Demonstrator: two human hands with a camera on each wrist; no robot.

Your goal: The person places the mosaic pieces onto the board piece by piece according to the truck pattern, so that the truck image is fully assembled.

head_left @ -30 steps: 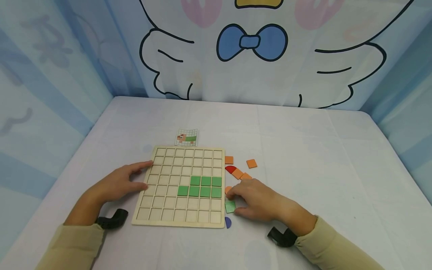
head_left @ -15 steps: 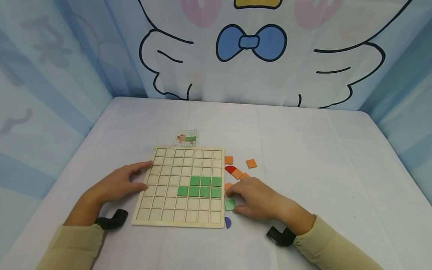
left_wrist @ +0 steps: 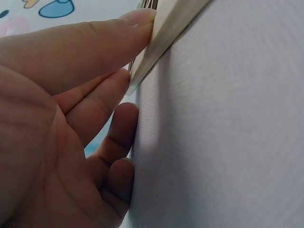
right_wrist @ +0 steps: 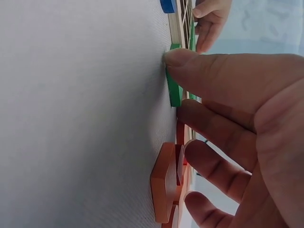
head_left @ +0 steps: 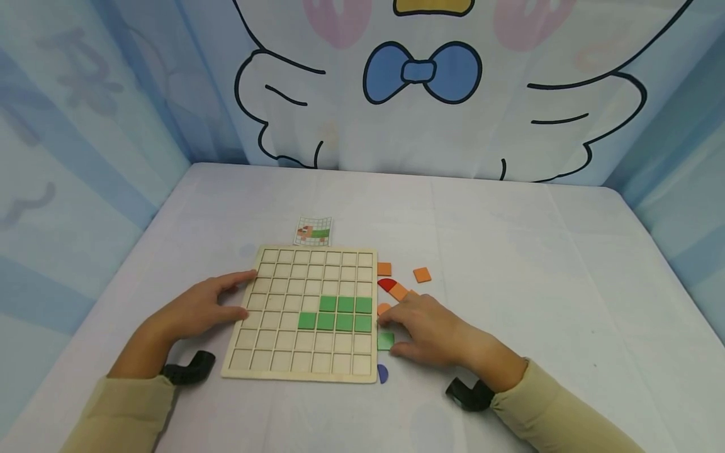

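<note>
On the wooden grid board (head_left: 300, 374), several dark green tiles (head_left: 343, 321) fill cells in two rows at the right. My left hand (head_left: 195, 308) touches the board's left edge with thumb and index fingertip, fingers extended; the left wrist view shows its other fingers near the cloth. My right hand (head_left: 436, 330) is at the board's right edge. Its thumb touches a lighter green tile (head_left: 386, 341) lying flat there, also seen in the right wrist view as a green tile (right_wrist: 174, 88). The index fingertip is just beyond the tile's far side. Fingers hide part of the orange pieces.
Along the board's right side lie an orange square (head_left: 422, 274), another orange tile (head_left: 384, 268), a red curved piece (head_left: 387, 285), a rounded orange piece (head_left: 383, 309) and a blue-purple half-round piece (head_left: 382, 374). A small picture card (head_left: 313, 231) lies beyond the board on the white cloth (head_left: 538, 264).
My right hand has shifted slightly away from me, and the loose green tile has slid a little the same way, turning straighter against the board. The left hand has stayed in place.
</note>
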